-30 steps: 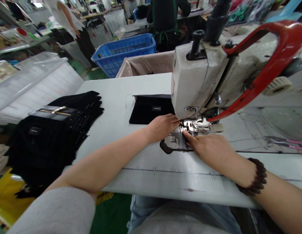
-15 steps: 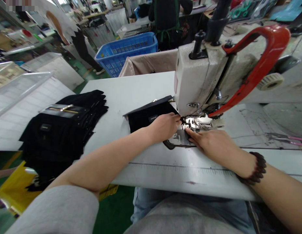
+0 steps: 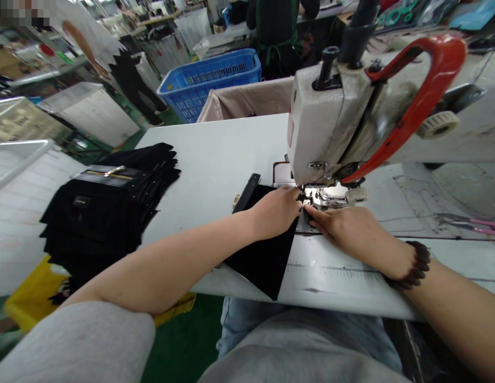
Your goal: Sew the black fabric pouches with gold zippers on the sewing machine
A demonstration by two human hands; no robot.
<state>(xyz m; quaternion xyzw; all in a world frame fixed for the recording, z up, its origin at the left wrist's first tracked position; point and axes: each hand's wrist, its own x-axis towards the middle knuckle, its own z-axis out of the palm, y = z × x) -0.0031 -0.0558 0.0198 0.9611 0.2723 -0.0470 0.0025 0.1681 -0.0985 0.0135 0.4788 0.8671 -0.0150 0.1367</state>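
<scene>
A black fabric piece (image 3: 267, 260) lies turned at the needle area of a sewing machine (image 3: 315, 127), one corner pointing toward me over the table's front. A dark strip with a metal zipper pull shows at its far left edge. My left hand (image 3: 277, 213) is closed on the fabric, fingertips close beside the presser foot (image 3: 311, 198). My right hand (image 3: 347, 229), with a dark bead bracelet above the wrist, lies low with its fingers stretched out. Its index fingertip is by the presser foot, near the fabric's edge; whether it touches the cloth cannot be made out.
A stack of black fabric pieces (image 3: 99, 213) rests on the left of the white table (image 3: 215, 149). Pink-handled snips (image 3: 479, 223) lie at the right. Beyond the table stand a beige fabric bin (image 3: 247, 101) and a blue basket (image 3: 209, 80). Other people are in the background.
The black fabric piece has turned at the needle, its near corner swinging down toward me and its zipper strip to the left. Both hands stay close to the presser foot.
</scene>
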